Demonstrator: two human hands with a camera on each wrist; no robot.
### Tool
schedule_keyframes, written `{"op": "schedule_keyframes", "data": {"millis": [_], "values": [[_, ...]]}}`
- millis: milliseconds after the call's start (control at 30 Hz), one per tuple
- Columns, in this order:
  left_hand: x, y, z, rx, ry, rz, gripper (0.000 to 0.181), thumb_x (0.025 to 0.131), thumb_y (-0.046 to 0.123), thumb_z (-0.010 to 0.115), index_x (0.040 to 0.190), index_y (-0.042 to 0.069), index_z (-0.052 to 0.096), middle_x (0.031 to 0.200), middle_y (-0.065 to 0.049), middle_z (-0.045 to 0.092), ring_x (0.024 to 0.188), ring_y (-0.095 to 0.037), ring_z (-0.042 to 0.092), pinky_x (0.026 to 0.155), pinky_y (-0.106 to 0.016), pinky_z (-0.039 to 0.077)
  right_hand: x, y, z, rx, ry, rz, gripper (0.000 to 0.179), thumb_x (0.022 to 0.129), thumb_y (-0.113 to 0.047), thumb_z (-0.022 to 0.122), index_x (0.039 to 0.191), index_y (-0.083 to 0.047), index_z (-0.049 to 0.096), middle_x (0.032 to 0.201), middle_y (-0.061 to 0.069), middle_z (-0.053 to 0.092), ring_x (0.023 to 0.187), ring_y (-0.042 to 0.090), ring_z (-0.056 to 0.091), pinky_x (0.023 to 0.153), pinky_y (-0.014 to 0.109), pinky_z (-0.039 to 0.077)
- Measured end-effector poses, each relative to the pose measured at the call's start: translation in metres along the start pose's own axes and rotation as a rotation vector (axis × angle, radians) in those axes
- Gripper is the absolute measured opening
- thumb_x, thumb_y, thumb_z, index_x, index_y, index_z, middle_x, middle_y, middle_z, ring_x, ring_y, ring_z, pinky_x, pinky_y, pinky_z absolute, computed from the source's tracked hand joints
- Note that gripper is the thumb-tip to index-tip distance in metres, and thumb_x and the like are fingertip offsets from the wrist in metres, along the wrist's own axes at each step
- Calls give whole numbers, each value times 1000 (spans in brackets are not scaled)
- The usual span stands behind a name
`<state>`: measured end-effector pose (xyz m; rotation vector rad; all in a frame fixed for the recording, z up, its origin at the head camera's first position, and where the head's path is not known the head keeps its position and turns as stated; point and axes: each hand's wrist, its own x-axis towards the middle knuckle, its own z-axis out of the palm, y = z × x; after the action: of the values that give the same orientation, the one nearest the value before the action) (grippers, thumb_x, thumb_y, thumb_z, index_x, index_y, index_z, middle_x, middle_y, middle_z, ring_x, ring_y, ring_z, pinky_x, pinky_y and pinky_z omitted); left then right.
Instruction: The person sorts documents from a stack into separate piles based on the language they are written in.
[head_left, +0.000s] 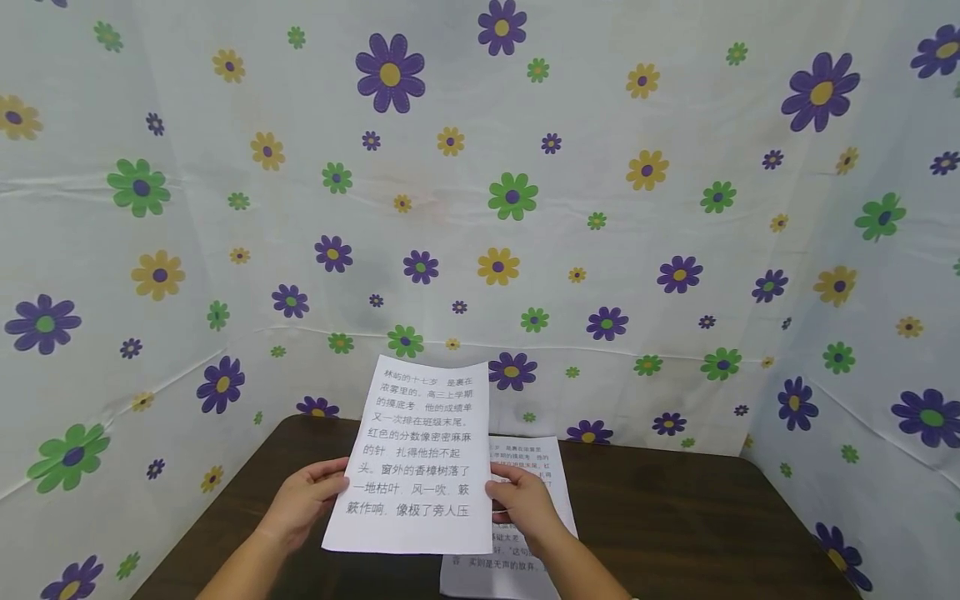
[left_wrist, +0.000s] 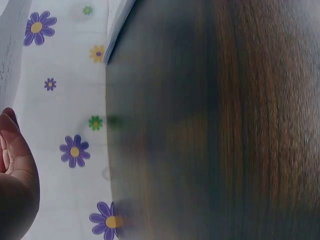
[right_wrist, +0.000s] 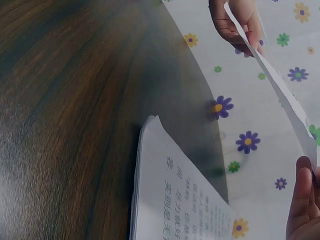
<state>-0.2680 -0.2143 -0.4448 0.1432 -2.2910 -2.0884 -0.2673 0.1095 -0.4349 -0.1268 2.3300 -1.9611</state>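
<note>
A printed sheet of paper is held up above the table, tilted toward the head camera, with large lines of Chinese text facing it. My left hand pinches its left edge, thumb in front. On the opposite edge my right hand grips the paper between thumb and fingers. Seen from the right wrist, the raised sheet is nearly edge-on and slightly bowed between both hands. Behind and below it lies a stack of printed pages on the table, partly covered by the sheet and my right hand.
The dark wood-grain table extends to both sides of the pages. White cloth with purple, green and yellow flowers hangs behind the table and along its left and right sides.
</note>
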Motion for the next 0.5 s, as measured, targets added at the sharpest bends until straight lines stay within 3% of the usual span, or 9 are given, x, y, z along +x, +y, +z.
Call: {"op": "schedule_keyframes", "data": {"millis": [500], "values": [[3, -1, -27, 67, 17, -13, 48, 95, 11, 60, 136, -11, 48, 104, -6, 72, 86, -16, 69, 74, -28, 59, 8, 1, 29, 44, 10, 14, 46, 88, -12, 62, 131, 3, 58, 86, 7, 71, 69, 12, 69, 61, 25, 60]]}}
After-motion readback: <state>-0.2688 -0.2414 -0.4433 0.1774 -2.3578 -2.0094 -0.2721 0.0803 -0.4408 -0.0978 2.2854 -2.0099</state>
